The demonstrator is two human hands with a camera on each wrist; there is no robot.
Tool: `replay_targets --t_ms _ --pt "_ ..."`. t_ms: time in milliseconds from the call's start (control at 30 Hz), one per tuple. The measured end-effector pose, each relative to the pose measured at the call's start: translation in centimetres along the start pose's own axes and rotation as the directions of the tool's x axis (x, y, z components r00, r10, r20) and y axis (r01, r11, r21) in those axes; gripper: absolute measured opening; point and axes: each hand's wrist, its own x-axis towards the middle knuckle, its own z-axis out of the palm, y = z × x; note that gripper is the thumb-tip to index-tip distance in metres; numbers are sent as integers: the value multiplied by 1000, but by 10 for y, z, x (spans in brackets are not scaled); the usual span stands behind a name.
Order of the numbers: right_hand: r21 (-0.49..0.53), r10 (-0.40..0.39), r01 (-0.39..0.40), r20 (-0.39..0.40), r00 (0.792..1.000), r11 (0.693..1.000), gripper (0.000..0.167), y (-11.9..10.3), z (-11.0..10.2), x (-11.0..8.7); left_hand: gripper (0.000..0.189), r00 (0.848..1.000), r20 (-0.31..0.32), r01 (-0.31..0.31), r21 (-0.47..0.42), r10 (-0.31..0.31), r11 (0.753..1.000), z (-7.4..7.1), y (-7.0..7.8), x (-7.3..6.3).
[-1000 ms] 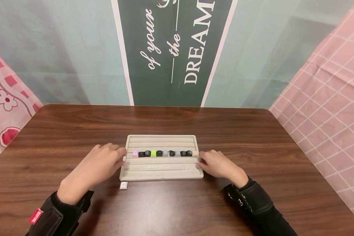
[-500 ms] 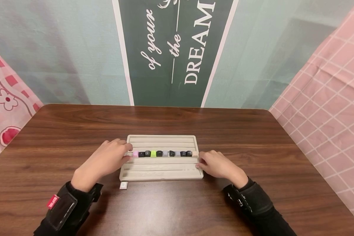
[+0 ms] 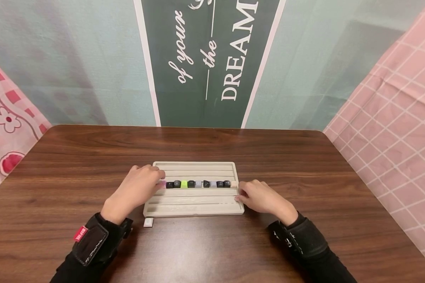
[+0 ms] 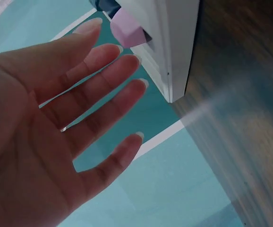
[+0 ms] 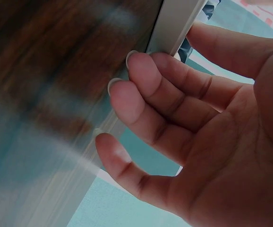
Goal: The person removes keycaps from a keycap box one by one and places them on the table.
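Our left hand [image 3: 137, 189], fingers apart, is beside the ridged tray [image 3: 194, 200] and its blocky pink keycap [image 4: 128, 29]. Our right hand [image 3: 261, 196] pinches the tray's right rim

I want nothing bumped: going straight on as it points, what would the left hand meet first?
Likely the pink, blocky, plastic-looking keycap just ahead of the left hand, though depth is hard to judge.
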Motion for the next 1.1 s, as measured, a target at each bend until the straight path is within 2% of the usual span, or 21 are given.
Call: replay_targets --t_ms 333,600,1100 --pt "28 -41 42 -37 998 999 28 -1 -2 -2 12 999 25 35 2 -35 999 5 0 1" --pt "17 9 -10 8 1000 1000 26 -1 -2 -1 19 1000 6 27 16 -27 999 8 -1 2" --pt "10 13 -13 12 1000 1000 25 0 1 1 23 1000 -13 13 33 -12 999 11 -3 3"
